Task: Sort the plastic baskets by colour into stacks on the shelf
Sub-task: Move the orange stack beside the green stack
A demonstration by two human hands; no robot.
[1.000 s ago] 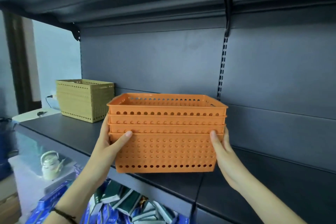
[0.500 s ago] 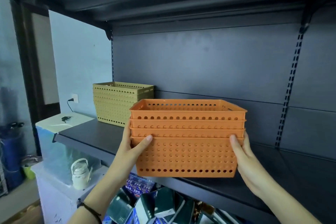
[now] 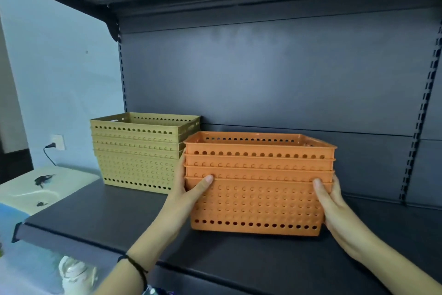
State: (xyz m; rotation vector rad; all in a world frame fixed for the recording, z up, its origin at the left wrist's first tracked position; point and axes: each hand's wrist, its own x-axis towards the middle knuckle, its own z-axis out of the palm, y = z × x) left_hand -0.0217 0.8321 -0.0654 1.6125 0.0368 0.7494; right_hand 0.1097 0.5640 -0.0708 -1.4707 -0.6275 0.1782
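Orange stack [image 3: 259, 182]: four nested perforated baskets, upright on the shelf [image 3: 100, 218], near its front edge.
Left hand [image 3: 189, 189]: clasps the orange stack's left end, thumb across the front wall.
Right hand [image 3: 332, 201]: clasps the right end, thumb on the front.
Yellow stack [image 3: 138, 151]: nested baskets behind and left of the orange stack; near corners overlap in view, contact cannot be told.
Wristband [image 3: 136, 268]: dark, on the left wrist.
Back panel [image 3: 263, 74]: dark metal behind the orange stack, slotted uprights either side.
Socket [image 3: 57, 142]: on the pale wall left of the yellow stack, cable plugged in.
Kettle [image 3: 76, 275]: white, below the shelf, left.
Writing: none legible.
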